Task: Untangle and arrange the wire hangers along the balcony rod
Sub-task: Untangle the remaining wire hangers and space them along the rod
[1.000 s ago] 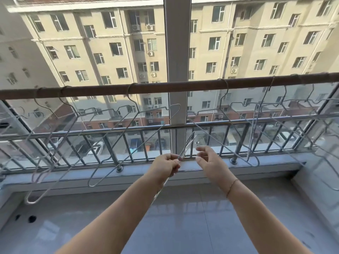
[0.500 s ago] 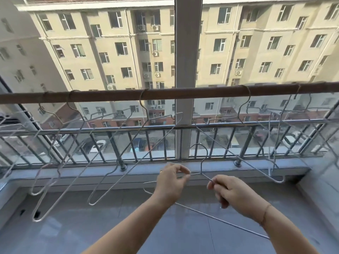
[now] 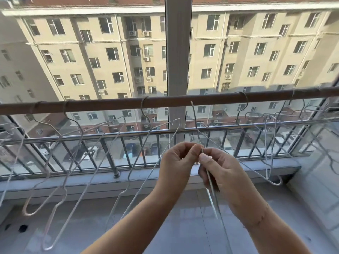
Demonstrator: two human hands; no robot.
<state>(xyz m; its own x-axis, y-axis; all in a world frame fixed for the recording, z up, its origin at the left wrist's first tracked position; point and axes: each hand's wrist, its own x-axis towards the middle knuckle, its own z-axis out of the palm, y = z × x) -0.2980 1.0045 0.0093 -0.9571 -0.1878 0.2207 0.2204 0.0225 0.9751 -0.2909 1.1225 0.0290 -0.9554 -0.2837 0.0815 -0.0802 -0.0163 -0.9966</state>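
Left hand (image 3: 176,162) and right hand (image 3: 224,177) each pinch the loose wire hanger (image 3: 194,116) below the balcony rod (image 3: 110,103); its hook may snag the neighbouring hanger (image 3: 276,183).

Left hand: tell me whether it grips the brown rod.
No, the left hand pinches a wire hanger below the rod, beside the right hand.

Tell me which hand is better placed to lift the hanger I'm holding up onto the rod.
Probably the right hand: its fingers curl round the held hanger, while the left hand only pinches it at the fingertips.
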